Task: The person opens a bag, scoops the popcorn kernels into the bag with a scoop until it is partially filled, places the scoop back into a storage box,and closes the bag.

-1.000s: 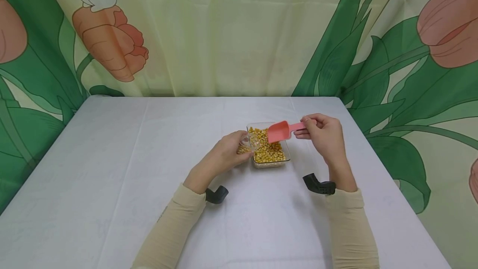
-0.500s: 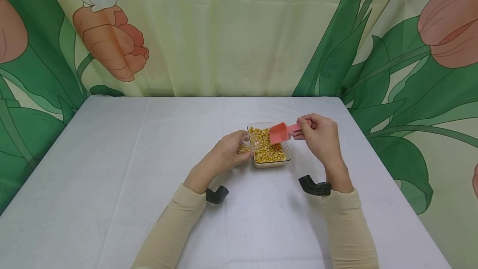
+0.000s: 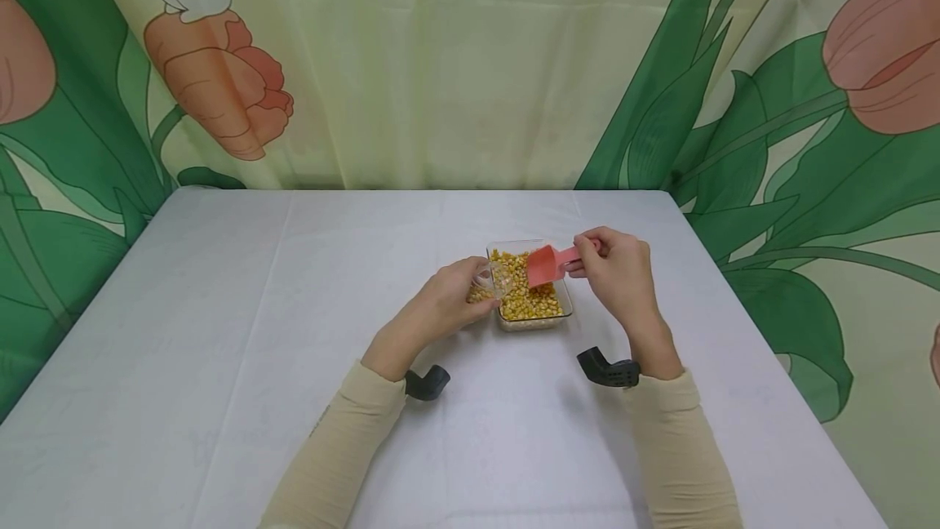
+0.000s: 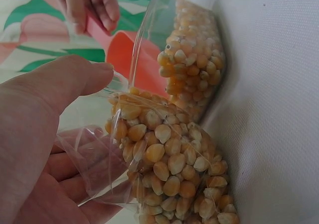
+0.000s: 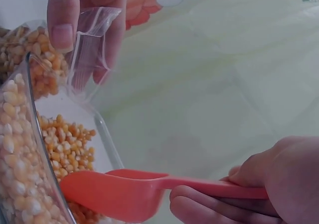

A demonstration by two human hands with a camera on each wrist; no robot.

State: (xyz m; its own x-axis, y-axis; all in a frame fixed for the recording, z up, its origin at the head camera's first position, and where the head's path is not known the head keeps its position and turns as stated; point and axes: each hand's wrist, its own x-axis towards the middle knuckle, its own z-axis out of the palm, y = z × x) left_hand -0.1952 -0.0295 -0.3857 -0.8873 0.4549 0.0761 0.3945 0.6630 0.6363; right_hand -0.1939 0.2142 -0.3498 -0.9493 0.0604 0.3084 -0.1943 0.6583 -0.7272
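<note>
My left hand (image 3: 444, 300) holds the mouth of a clear plastic bag (image 4: 172, 159) spread between thumb and fingers. Yellow corn kernels fill the bag's lower part, which sits close against the left side of a rectangular glass dish (image 3: 532, 326). More corn kernels (image 3: 525, 296) lie inside this dish. In my right hand (image 3: 620, 272), the handle of a pink scoop (image 5: 117, 191) is pinched between thumb and fingers. The scoop's bowl is over the dish and tilted, its front edge down at the corn in the right wrist view.
A white cloth covers the table (image 3: 330, 268). Behind it hangs a curtain (image 3: 455, 64) printed with tulips, a rabbit and a carrot. A black wrist mount (image 3: 427, 384) juts from the left wrist and another black mount (image 3: 608, 367) from the right.
My right hand has shifted left and slightly down toward the dish; the scoop's bowl has dipped closer to the corn. The left hand and the bag have stayed in place.
</note>
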